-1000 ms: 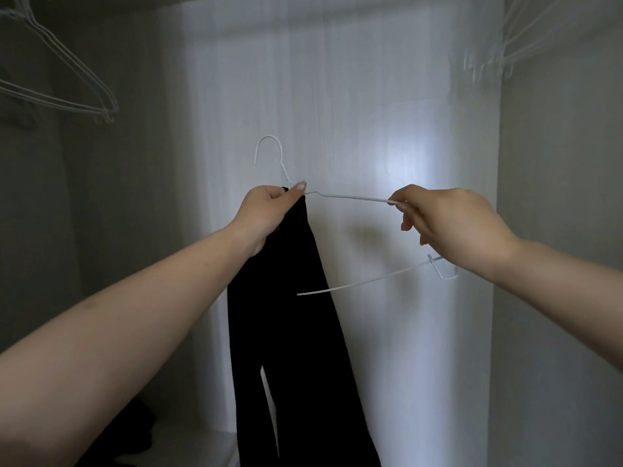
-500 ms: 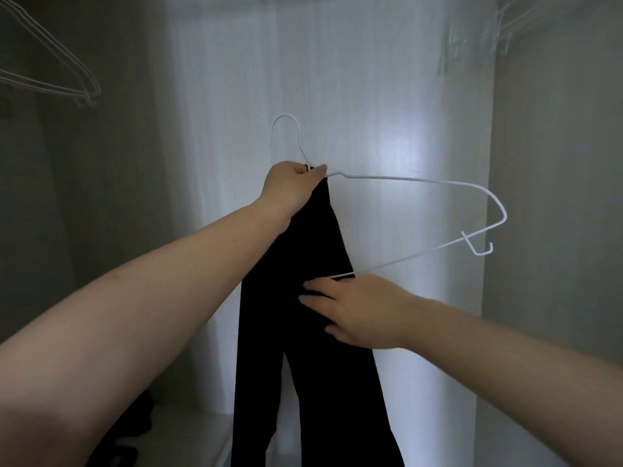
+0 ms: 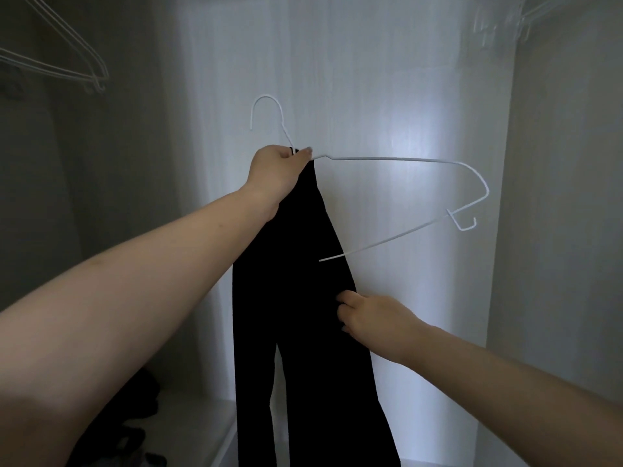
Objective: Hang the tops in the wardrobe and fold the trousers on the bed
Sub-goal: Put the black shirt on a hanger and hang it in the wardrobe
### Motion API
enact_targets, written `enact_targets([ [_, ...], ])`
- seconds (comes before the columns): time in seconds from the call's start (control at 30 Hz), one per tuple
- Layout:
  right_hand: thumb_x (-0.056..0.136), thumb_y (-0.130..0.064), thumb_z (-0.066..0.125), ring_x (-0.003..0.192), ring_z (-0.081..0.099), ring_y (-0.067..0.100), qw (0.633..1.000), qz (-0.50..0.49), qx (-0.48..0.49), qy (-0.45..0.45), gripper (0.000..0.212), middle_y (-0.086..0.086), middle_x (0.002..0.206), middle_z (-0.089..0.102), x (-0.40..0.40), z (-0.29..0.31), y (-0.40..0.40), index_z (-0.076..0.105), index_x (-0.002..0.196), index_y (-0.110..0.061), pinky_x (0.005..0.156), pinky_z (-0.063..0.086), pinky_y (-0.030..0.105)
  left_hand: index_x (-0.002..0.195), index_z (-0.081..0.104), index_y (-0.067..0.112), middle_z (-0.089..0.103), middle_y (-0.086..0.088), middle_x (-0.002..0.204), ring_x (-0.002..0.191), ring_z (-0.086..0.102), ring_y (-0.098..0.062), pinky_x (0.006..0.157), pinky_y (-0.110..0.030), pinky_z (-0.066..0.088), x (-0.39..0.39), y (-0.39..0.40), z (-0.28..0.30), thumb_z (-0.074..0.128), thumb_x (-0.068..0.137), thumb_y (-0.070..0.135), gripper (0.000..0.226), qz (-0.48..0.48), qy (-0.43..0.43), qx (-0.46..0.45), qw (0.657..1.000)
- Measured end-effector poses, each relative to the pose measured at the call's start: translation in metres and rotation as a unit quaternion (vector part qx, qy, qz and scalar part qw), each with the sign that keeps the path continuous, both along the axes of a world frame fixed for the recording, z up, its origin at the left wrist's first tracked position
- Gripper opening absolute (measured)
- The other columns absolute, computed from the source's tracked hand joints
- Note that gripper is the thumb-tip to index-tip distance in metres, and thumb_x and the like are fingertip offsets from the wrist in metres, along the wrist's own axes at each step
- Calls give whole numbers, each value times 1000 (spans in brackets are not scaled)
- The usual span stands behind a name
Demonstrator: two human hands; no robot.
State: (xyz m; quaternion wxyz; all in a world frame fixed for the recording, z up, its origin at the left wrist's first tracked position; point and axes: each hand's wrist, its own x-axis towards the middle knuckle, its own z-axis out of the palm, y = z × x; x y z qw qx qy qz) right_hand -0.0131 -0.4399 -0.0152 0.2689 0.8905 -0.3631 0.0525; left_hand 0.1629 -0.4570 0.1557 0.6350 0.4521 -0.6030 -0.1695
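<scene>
A black garment (image 3: 303,298) hangs in long dark folds inside the white wardrobe. My left hand (image 3: 278,170) grips its top edge together with the neck of a white wire hanger (image 3: 404,159), whose hook points up and whose right shoulder sticks out bare. Lower down, my right hand (image 3: 374,320) pinches the garment's right edge with curled fingers, just below the hanger's bottom bar.
Empty white wire hangers (image 3: 67,62) hang at the upper left and more hangers (image 3: 519,15) at the upper right, blurred. The wardrobe's back panel (image 3: 387,96) is close behind. A dark heap of clothes (image 3: 141,416) lies on the wardrobe floor at lower left.
My right hand let go of the hanger's right shoulder, dropped down and took hold of the garment's right edge. My left hand kept its grip at the hanger's neck.
</scene>
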Motion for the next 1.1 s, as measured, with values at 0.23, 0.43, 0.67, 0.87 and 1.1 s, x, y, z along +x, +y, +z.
enact_targets([
  [0.23,92,-35,44,94,59,24,994,62,25,-85,27,0,106,61,-37,21,2,51,112,-19,76,47,36,55,30,20,27,-2,54,51,31,-16,52,-25,24,35,-9,-13,60,89,26,45,102,-58,-23,993],
  [0.43,84,-59,54,97,56,11,995,7,86,-52,43,-12,113,57,-65,48,-2,53,118,-33,72,37,24,53,35,15,33,-5,52,56,36,-22,51,-32,28,63,-20,-34,56,92,26,45,168,-157,-7,973],
  [0.67,86,-46,60,98,58,18,996,-42,58,-49,37,-5,109,62,-79,78,1,51,119,-30,71,39,27,61,43,9,44,-11,62,64,41,-25,56,-32,29,73,-22,-48,54,94,26,38,191,-225,3,956],
  [0.87,86,-31,61,76,41,7,998,-23,53,-39,20,-11,93,45,-84,103,9,56,103,-21,62,25,21,56,36,15,41,-2,56,62,39,-22,52,-33,23,59,-18,-52,55,94,26,44,170,-281,-11,945],
  [1.1,85,-31,58,82,55,19,992,0,71,-104,17,-3,88,61,-58,114,9,55,97,-19,68,45,32,56,40,19,42,6,56,53,38,-4,45,-11,30,6,-12,-48,54,95,29,43,93,-312,-41,945],
])
